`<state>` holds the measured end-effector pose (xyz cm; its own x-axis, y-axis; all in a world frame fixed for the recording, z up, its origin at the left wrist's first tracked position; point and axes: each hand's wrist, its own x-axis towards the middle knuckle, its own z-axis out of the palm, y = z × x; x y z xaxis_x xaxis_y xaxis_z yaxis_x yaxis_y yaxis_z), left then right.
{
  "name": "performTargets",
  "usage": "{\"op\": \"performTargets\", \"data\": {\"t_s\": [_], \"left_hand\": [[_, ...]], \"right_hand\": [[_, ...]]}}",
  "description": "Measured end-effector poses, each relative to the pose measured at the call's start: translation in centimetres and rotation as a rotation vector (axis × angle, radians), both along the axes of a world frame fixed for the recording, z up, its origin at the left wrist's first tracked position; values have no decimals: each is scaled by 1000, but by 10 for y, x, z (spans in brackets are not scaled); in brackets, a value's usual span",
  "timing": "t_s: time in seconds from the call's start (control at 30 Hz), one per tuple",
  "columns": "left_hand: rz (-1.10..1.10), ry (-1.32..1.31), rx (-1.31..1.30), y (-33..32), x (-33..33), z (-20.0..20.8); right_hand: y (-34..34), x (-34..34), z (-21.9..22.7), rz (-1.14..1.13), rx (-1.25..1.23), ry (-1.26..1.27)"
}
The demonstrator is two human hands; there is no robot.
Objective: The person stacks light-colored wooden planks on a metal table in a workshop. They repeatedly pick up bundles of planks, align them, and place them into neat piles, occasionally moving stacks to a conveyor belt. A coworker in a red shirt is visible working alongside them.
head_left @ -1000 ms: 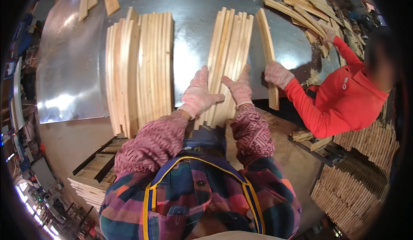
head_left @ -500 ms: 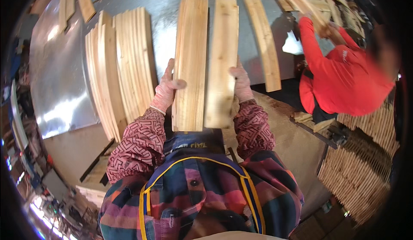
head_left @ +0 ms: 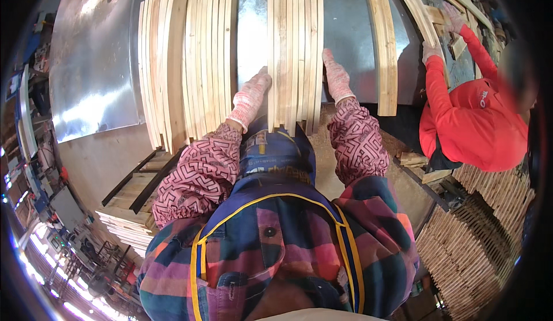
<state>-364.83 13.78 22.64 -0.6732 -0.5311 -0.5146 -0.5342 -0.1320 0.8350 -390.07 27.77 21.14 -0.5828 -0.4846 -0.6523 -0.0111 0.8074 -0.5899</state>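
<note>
In front of me a bundle of pale wooden slats [head_left: 295,50] stands on edge on the metal-topped table, its near ends jutting over the edge. My left hand [head_left: 252,99], in a pinkish knit glove, lies along the bundle's left side with its fingers stretched forward. On the other side my right hand [head_left: 338,79], gloved alike, is open, its straight fingertips against the outermost slat. Neither hand wraps round the wood. Left of my left hand stand two more groups of slats, a nearer one [head_left: 210,56] and a farther one [head_left: 161,67].
A separate pair of boards [head_left: 383,50] lies to the right on the metal tabletop [head_left: 92,73]. Beyond it a person in red [head_left: 478,114] handles a long board [head_left: 416,13]. Stacked wood [head_left: 466,257] stands at the lower right, more [head_left: 124,226] at the lower left.
The two blocks of boards between my hands now form one upright bundle with slat edges upward, set farther forward. My view has shifted left. The co-worker's arms reach farther forward.
</note>
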Motion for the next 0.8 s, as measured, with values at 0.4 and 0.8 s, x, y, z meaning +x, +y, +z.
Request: {"op": "performTargets", "data": {"t_s": [0.4, 0.8], "left_hand": [[323, 218, 593, 36, 119, 85], [-21, -31, -565, -63, 21, 111]], "right_hand": [[-98, 93, 77, 220, 24, 80], [-64, 61, 33, -46, -174, -217]]}}
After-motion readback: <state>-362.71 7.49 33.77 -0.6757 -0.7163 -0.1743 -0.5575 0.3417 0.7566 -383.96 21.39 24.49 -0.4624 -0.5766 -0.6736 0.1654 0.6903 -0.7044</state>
